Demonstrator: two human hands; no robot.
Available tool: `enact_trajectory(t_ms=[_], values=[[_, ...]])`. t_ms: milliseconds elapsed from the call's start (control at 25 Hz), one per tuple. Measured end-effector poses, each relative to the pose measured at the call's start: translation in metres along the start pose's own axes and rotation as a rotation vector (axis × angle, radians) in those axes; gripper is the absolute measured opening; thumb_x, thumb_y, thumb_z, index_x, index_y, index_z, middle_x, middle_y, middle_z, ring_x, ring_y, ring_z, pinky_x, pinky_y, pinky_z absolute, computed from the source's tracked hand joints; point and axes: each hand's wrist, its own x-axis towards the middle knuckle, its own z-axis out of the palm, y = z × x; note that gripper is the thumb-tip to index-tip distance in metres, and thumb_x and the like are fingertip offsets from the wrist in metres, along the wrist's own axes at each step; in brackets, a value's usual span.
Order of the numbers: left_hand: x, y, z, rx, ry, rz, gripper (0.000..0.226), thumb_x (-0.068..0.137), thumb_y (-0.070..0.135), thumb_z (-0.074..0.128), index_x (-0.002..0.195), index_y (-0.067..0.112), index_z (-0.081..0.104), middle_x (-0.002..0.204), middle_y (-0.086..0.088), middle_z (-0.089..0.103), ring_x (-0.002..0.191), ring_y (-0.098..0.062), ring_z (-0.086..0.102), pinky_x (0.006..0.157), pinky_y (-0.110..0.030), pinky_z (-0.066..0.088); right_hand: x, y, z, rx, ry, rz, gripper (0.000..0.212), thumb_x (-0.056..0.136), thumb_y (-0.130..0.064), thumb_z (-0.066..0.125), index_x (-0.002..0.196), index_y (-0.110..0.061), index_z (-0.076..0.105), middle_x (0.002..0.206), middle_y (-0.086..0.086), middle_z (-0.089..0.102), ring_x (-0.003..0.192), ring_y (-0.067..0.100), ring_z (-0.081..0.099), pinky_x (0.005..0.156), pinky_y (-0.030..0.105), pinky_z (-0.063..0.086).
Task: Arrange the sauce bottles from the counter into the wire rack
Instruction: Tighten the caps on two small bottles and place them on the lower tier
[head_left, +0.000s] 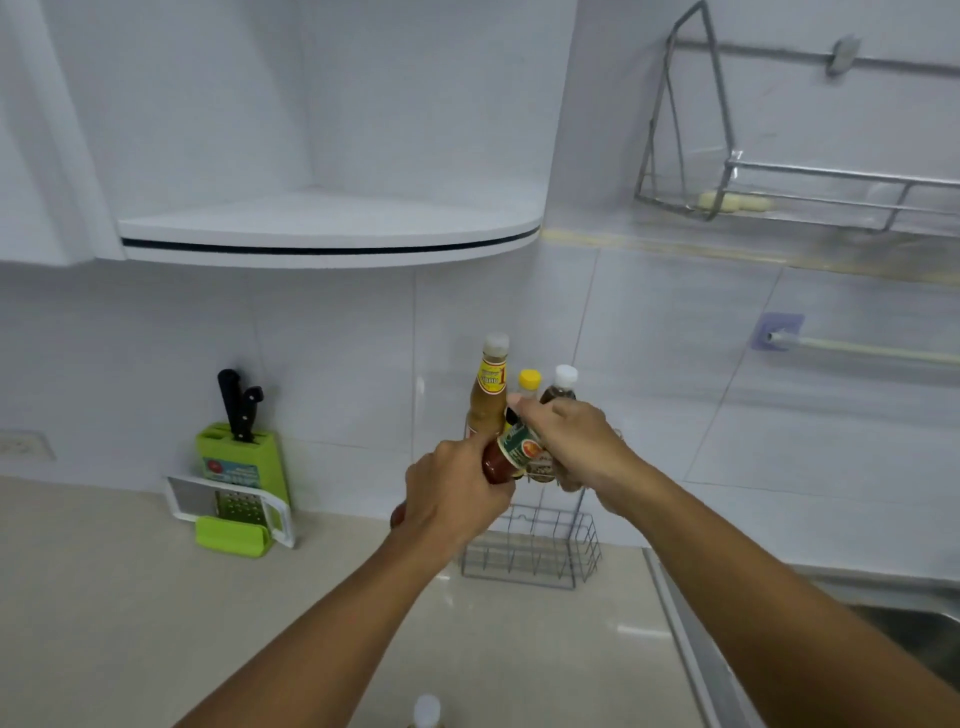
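A red sauce bottle (511, 453) with a green label is tilted in the air in front of the wire rack (535, 551). My left hand (452, 499) grips its lower body and my right hand (571, 441) holds its upper end. Behind my hands, in the rack's upper tier, stand a brown sauce bottle (489, 389) with a clear cap, a yellow-capped bottle (530, 382) and a white-capped dark bottle (563, 382). The rack's lower basket holds nothing that I can see. Another white bottle cap (427, 711) shows at the bottom edge.
A green knife block (241, 462) with black-handled knives and a grater (234, 506) stand against the tiled wall at left. A sink (893, 629) lies to the right. A white corner shelf (332, 228) and a wall-mounted metal rack (779, 182) hang above.
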Motion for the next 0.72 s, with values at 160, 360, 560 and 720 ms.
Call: enact_trajectory(t_ms=[160,360,560,720], values=[[0.008,-0.027,0.034,-0.369,-0.251,-0.027,0.042,0.065,0.047,0.072,0.104,0.037,0.060,0.090,0.005,0.070,0.083,-0.015,0.070,0.074,-0.037,0.061,0.011,0.035,0.013,0.205,-0.119,0.004,0.022,0.084,-0.031,0.084,0.090,-0.016,0.068,0.077,0.008,0.078,0.057,0.028,0.073,0.061,0.042,0.065],[0.024,-0.105,0.081,-0.413,-0.651,-0.188,0.095,0.068,0.017,0.083,0.147,0.030,0.031,0.139,0.001,0.052,0.129,-0.016,0.051,0.095,-0.033,0.054,0.032,0.087,0.039,0.132,0.102,-0.077,0.016,0.077,-0.012,0.089,0.085,-0.014,0.075,0.079,0.007,0.079,0.066,0.027,0.079,0.063,0.049,0.067],[0.023,-0.159,0.138,-0.414,-0.699,-0.546,0.059,0.095,0.002,0.049,0.152,0.008,0.032,0.150,-0.013,0.046,0.130,-0.024,0.050,0.092,-0.022,0.043,0.051,0.145,0.081,0.064,0.285,-0.097,0.035,0.068,-0.011,0.094,0.084,-0.032,0.070,0.094,-0.007,0.070,0.089,0.018,0.071,0.073,0.033,0.062],[0.028,-0.162,0.179,-0.497,-0.666,-0.650,0.061,0.097,0.003,0.045,0.155,0.009,0.026,0.159,-0.013,0.035,0.143,-0.025,0.040,0.096,-0.026,0.043,0.071,0.173,0.111,-0.011,0.308,-0.136,0.040,0.068,-0.011,0.094,0.093,-0.029,0.069,0.095,-0.005,0.067,0.087,0.000,0.064,0.072,0.009,0.049]])
